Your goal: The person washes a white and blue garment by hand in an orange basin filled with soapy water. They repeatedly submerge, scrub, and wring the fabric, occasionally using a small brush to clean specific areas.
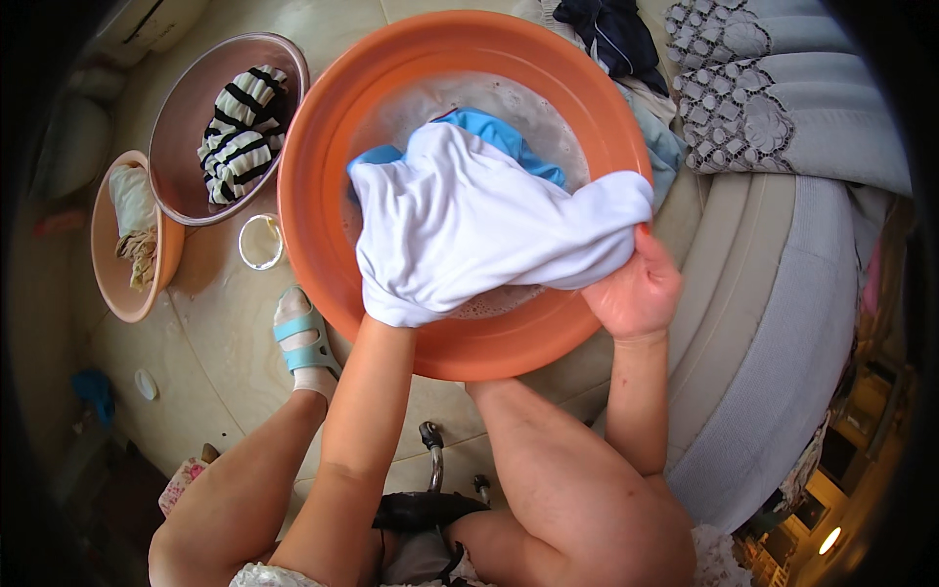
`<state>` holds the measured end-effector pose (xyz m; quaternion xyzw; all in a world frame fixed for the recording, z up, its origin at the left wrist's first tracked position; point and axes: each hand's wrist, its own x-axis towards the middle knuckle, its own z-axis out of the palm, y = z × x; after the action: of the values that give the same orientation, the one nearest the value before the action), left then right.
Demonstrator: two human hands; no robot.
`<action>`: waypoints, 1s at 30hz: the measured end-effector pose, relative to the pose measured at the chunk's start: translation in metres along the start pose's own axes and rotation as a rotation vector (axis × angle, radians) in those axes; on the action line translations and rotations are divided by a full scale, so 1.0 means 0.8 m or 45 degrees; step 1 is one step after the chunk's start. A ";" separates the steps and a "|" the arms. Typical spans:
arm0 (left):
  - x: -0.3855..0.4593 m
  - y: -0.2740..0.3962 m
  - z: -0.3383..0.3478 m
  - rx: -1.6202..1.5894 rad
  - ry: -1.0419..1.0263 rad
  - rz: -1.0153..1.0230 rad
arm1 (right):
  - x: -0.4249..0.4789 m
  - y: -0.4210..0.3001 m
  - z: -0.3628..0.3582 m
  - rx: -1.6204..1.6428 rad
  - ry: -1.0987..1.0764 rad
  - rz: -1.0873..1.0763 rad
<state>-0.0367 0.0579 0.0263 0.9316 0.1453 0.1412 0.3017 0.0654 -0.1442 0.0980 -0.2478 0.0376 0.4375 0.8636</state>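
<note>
A white cloth garment is spread above the big orange plastic basin. My left hand is inside it, hidden by the cloth; only the forearm comes out at the garment's near edge. With my right hand I hold the garment's right end between thumb and fingers, over the basin's right rim. Beneath the white cloth, a blue garment lies in cloudy, sudsy water.
A metallic-looking basin at left holds a black-and-white striped garment. Beside it are a small peach basin with cloths and a clear tub. A grey sofa stands right. Dark clothing lies behind the orange basin.
</note>
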 end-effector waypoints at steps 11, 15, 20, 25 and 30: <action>-0.004 0.027 0.047 -0.682 0.197 -0.096 | 0.041 0.135 -0.005 -2.595 0.203 -0.711; -0.009 0.021 0.071 -1.660 0.193 -0.358 | 0.061 0.146 -0.008 -2.710 0.259 -0.866; -0.009 0.015 0.079 -1.947 0.220 -0.451 | 0.075 0.141 -0.003 -2.713 0.304 -0.808; -0.009 0.015 0.045 -1.249 0.222 -0.293 | 0.078 0.112 -0.008 -2.140 0.288 -0.691; -0.009 0.017 -0.008 -0.489 0.321 -0.117 | 0.041 0.037 0.017 -1.224 0.292 -0.123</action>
<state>-0.0433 0.0477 0.0384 0.8245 0.1948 0.2677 0.4590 0.0607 -0.0993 0.0890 -0.6660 -0.0852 0.3349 0.6611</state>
